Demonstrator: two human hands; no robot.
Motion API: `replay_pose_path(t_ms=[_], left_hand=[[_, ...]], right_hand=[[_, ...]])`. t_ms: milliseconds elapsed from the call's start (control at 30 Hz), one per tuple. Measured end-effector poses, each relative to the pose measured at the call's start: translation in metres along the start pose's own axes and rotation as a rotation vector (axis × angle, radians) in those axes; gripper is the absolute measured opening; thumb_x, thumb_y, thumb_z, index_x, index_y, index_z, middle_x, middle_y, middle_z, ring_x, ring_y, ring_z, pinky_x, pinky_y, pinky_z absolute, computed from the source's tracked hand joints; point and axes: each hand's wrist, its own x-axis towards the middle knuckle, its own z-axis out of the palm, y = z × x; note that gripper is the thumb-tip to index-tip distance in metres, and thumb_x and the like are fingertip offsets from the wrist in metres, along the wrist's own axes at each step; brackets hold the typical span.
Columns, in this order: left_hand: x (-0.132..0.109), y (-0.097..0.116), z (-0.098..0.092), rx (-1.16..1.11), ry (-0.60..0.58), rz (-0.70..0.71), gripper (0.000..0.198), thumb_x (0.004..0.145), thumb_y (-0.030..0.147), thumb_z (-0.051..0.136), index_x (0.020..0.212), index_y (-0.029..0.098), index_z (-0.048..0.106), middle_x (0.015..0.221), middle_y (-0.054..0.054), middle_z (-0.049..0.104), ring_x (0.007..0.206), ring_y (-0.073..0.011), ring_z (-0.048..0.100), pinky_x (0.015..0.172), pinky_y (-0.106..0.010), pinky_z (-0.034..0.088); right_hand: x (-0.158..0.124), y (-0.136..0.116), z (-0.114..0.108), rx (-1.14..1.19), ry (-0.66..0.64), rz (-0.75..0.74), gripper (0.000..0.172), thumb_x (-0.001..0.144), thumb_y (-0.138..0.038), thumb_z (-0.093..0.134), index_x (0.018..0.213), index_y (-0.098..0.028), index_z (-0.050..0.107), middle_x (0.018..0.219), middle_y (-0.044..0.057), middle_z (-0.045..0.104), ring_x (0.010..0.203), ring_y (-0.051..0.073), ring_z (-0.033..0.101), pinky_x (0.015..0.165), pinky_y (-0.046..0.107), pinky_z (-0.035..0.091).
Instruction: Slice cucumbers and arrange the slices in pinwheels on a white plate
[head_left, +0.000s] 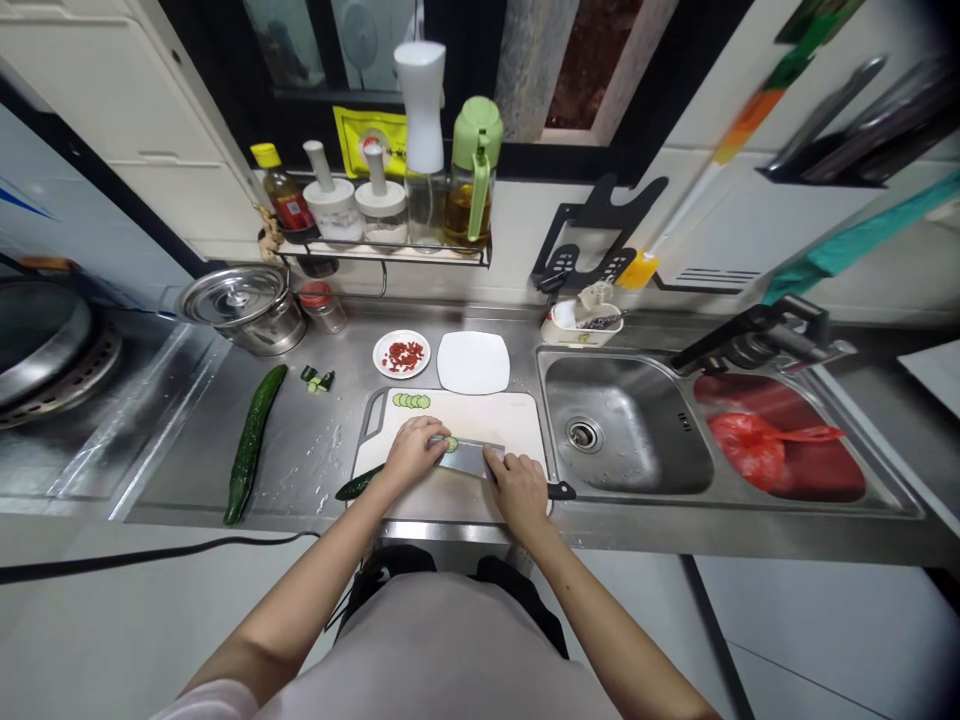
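Note:
My right hand [519, 492] is wrapped round a cleaver with a black handle [561, 491]. Its broad blade [466, 459] points left over the white cutting board [529, 430], flat side showing. A pale green cucumber slice [451, 443] sits at the blade's far left end, where the fingers of my left hand [415, 455] are closed against it. Part of a cut cucumber [357, 485] lies at the board's left edge; my left wrist hides its other end. Farther back on the board is a short row of overlapping cucumber slices [412, 401].
A whole cucumber [253, 445] and some cucumber scraps [318, 380] lie on the steel counter to the left. Behind the board are a plate of chopped red pieces [403, 356] and a white plate [473, 362]. To the right is a sink [630, 430]; a lidded pot [259, 310] stands back left.

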Motion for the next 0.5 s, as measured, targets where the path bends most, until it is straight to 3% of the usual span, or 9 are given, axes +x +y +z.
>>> replay_pose_path(t_ms=[100, 233, 333, 500], left_hand=[[0.004, 0.0, 0.004, -0.045, 0.026, -0.044, 0.011, 0.083, 0.025, 0.062, 0.085, 0.024, 0.072, 0.092, -0.002, 0.071, 0.095, -0.0199, 0.062, 0.089, -0.033, 0.046], [0.02, -0.013, 0.006, -0.141, 0.118, -0.287, 0.012, 0.082, 0.026, 0.061, 0.087, 0.022, 0.072, 0.078, -0.001, 0.071, 0.075, -0.0157, 0.064, 0.074, -0.027, 0.047], [0.039, -0.029, 0.005, -0.129, 0.187, -0.423, 0.013, 0.081, 0.024, 0.062, 0.089, 0.021, 0.072, 0.08, -0.002, 0.072, 0.076, -0.016, 0.064, 0.074, -0.027, 0.046], [0.063, -0.044, 0.008, -0.029, 0.153, -0.45, 0.013, 0.079, 0.022, 0.063, 0.088, 0.022, 0.073, 0.082, -0.003, 0.073, 0.081, -0.0177, 0.064, 0.073, -0.028, 0.045]], right_hand=[[-0.003, 0.003, -0.002, -0.006, -0.044, 0.025, 0.042, 0.093, -0.023, 0.051, 0.135, -0.028, 0.054, 0.09, 0.007, 0.063, 0.086, 0.02, 0.051, 0.076, 0.033, 0.027], [-0.006, 0.011, -0.005, -0.003, -0.106, 0.075, 0.044, 0.092, -0.027, 0.054, 0.136, -0.029, 0.053, 0.093, 0.007, 0.064, 0.09, 0.021, 0.053, 0.077, 0.033, 0.028], [-0.008, 0.018, -0.006, 0.003, -0.138, 0.11, 0.044, 0.093, -0.029, 0.054, 0.137, -0.028, 0.053, 0.095, 0.008, 0.064, 0.092, 0.022, 0.054, 0.078, 0.033, 0.029], [-0.01, 0.022, -0.005, 0.017, -0.164, 0.135, 0.043, 0.093, -0.028, 0.053, 0.136, -0.027, 0.054, 0.094, 0.008, 0.065, 0.093, 0.023, 0.055, 0.079, 0.033, 0.031]])
